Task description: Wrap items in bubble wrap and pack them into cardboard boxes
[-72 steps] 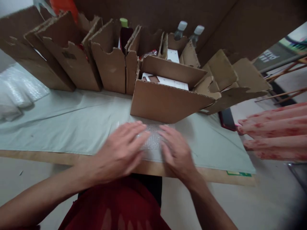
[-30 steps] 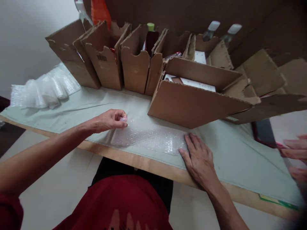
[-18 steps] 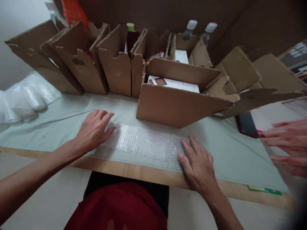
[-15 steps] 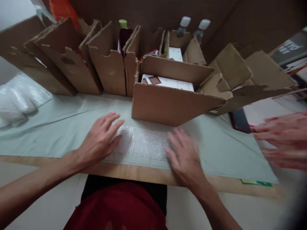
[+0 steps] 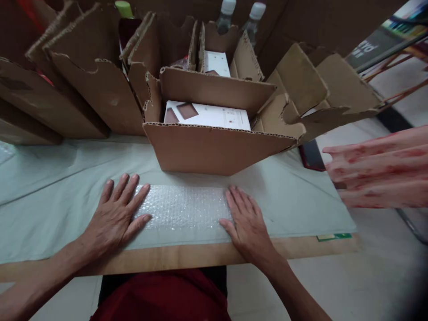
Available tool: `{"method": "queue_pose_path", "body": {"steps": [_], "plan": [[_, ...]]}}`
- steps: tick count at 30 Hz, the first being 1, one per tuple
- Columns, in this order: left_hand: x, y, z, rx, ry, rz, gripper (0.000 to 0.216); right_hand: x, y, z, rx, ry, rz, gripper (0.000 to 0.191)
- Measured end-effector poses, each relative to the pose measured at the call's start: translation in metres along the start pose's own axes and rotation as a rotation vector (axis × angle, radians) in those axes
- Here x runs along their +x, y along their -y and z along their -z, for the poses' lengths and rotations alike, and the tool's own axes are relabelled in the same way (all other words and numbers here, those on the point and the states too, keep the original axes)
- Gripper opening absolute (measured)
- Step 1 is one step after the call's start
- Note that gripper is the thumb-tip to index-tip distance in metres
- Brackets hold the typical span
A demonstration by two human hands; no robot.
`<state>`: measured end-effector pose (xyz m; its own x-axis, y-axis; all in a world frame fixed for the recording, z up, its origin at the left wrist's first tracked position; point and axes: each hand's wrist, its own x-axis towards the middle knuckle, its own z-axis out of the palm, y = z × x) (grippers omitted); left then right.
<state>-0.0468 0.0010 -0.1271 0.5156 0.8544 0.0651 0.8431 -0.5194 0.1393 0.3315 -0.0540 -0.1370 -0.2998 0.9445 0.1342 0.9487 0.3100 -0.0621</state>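
A clear strip of bubble wrap lies flat on the pale green cloth, close to the table's front edge. At its left end rests my left hand, palm down, fingers spread, thumb and forefinger on the wrap. My right hand lies palm down at the other end, its fingers stretched out and its thumb apart on the wrap. Just behind the wrap stands an open cardboard holder with a white box in it, printed with brown squares.
More cardboard holders line the back, with a green-capped bottle and white-capped bottles among or behind them. A dark phone-like object lies at right, near pink patterned fabric. A green-and-white strip sits at the front edge.
My hands have settled flat on the ends of the bubble wrap, the left one spreading its fingers. The view has shifted right, so the holders appear further left.
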Motion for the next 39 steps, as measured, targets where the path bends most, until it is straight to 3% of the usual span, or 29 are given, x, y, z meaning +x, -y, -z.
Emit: {"method": "queue_pose_path", "body": {"steps": [3,6,8,10,13,15,17,19,23,26,29,32,36,39], "plan": [[0.0,-0.001,-0.001,0.033,-0.001,-0.003,0.061,-0.017,-0.019,0.003,-0.069,-0.016,-0.069,0.073],[0.003,-0.005,0.004,0.052,-0.045,-0.023,0.063,-0.016,-0.011,0.011,-0.073,-0.08,-0.157,0.07],[0.007,-0.013,0.01,0.051,-0.104,-0.056,0.066,-0.004,0.014,0.019,-0.018,-0.135,-0.155,0.067],[0.011,-0.024,0.014,0.031,-0.139,-0.119,0.068,0.016,0.05,0.026,0.082,-0.146,-0.056,0.065],[0.014,-0.034,0.01,-0.007,-0.119,-0.228,0.069,0.05,0.095,0.026,0.236,-0.055,0.151,0.066],[0.01,-0.031,0.003,0.005,-0.075,-0.251,0.067,0.062,0.1,0.018,0.279,0.027,0.208,0.067],[0.002,-0.024,-0.002,0.036,-0.036,-0.233,0.065,0.055,0.082,0.01,0.263,0.1,0.177,0.069],[-0.007,-0.016,-0.003,0.053,-0.013,-0.209,0.065,0.033,0.047,0.004,0.203,0.129,0.078,0.067],[-0.015,-0.003,0.004,-0.064,0.013,-0.163,0.061,-0.022,-0.03,0.006,0.091,-0.012,-0.196,0.056],[-0.012,0.016,0.015,-0.227,-0.069,0.055,0.051,-0.038,-0.058,0.019,0.114,-0.106,-0.263,0.053],[-0.01,0.038,0.026,-0.238,-0.101,0.277,0.05,-0.02,-0.056,0.027,0.189,-0.118,-0.208,0.05],[-0.009,0.047,0.028,-0.182,-0.05,0.329,0.051,0.015,-0.043,0.02,0.238,-0.095,-0.132,0.05],[-0.007,0.033,0.02,-0.179,-0.09,0.341,0.033,0.046,-0.034,0.008,0.288,-0.135,-0.106,0.044],[-0.006,0.016,0.022,-0.289,-0.175,0.374,0.016,0.039,-0.032,0.016,0.364,-0.156,-0.167,0.037]]}}
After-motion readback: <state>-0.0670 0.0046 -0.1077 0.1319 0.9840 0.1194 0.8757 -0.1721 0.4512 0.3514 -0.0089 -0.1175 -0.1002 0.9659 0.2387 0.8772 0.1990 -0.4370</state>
